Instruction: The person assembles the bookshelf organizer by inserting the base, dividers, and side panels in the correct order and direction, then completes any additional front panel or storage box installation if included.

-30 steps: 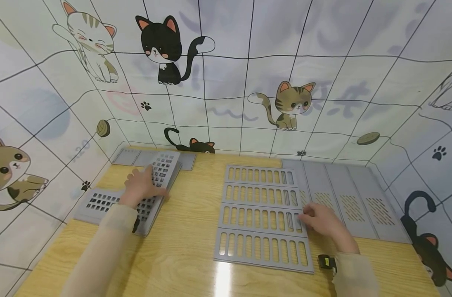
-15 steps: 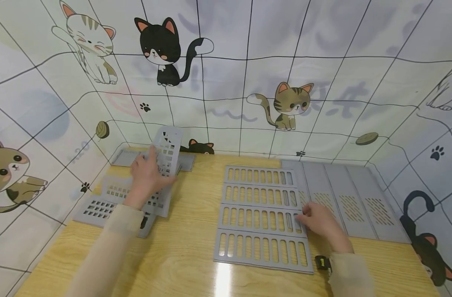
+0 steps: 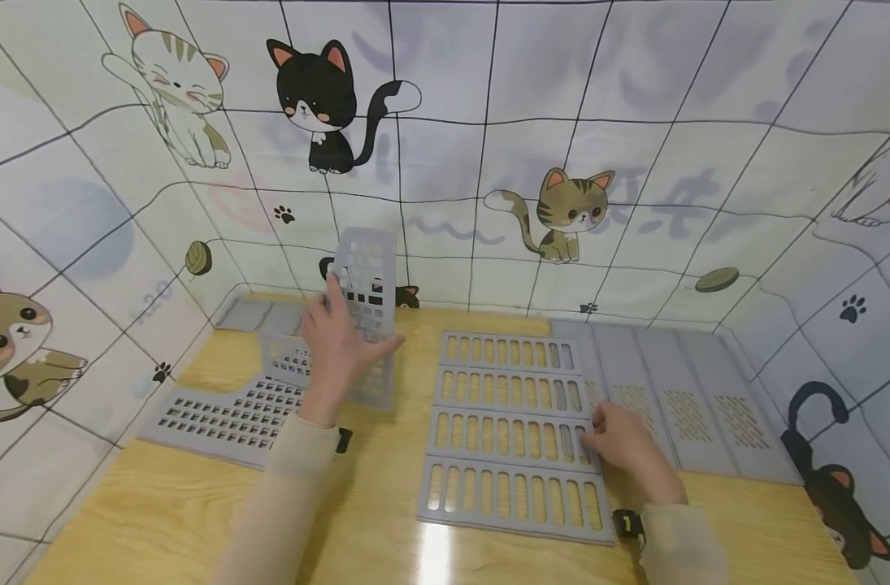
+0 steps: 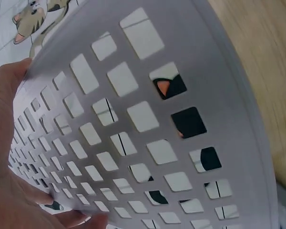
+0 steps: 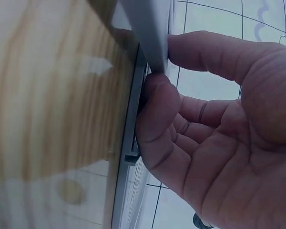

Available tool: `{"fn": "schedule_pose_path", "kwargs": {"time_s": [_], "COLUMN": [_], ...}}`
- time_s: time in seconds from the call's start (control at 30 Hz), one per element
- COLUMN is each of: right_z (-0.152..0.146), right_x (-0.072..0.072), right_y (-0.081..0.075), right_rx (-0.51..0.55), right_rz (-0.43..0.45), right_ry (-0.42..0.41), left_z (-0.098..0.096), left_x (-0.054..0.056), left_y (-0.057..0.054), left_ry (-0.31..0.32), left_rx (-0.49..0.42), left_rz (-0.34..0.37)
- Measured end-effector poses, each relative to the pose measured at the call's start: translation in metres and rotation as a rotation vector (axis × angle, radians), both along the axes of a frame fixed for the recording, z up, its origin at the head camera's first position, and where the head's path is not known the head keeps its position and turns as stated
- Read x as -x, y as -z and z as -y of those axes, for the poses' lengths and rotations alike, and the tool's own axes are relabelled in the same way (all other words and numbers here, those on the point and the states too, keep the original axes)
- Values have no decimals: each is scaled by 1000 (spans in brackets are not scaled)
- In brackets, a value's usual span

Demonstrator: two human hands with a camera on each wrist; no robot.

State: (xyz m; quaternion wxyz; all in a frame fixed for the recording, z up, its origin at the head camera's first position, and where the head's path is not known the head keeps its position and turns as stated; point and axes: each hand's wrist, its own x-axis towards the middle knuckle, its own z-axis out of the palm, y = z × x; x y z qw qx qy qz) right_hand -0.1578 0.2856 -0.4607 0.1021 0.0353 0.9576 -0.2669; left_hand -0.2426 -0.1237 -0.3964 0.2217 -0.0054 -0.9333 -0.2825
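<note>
At the far left, the fabric backdrop [image 3: 49,187], printed with cats and grid lines, meets the wooden table [image 3: 386,504]. A grey strip panel [image 3: 243,315] lies flat on the table along the foot of the backdrop. Nearer, a grey keyboard-shaped plate [image 3: 221,418] lies on the wood, with rows of square holes across it. Behind that plate a smaller perforated section [image 3: 272,349] stands tilted; whether it joins the held sheet is hidden behind the hand.

The left hand [image 3: 335,349] grips the perforated sheet [image 3: 388,301], its thumb spread wide to the right; in the left wrist view the digits meet the sheet at opposite edges. This sheet stands nearly upright above the table, just right of the keyboard-shaped plate, with the printed backdrop showing through its holes. A black wrist device [image 3: 344,441] sits at the left cuff.

At centre right, the slotted panel [image 3: 510,412] lies on the table, its long slots set in four rows. Wood shows through most slots, while grey shows through some toward the right end of the upper three rows. The right hand [image 3: 627,447] is at its right edge; the right wrist view shows thumb and forefinger pinching a thin grey edge, the other fingers curled in. Another black device [image 3: 627,524] sits at the right cuff.

Farther right, grey panels with slanted slits [image 3: 682,406] lie side by side along the backdrop, the leftmost partly covered by the slotted panel.
</note>
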Motion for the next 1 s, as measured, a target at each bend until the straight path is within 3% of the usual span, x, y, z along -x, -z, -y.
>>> {"fn": "schedule_pose_path", "kwargs": {"time_s": [0.43, 0.63, 1.0], "right_z": [3, 3, 2], "right_x": [-2, -1, -1], "right_y": [3, 3, 3], "right_rx": [-3, -15, -7], "right_rz": [-4, -8, -1], "right_ry": [14, 19, 35], "left_z": [-58, -75, -97], "left_x": [-2, 2, 11], "left_y": [14, 25, 30], "left_ry": [-18, -20, -83], "left_rx": [44, 33, 66], "left_rz": [-73, -133, -134]}}
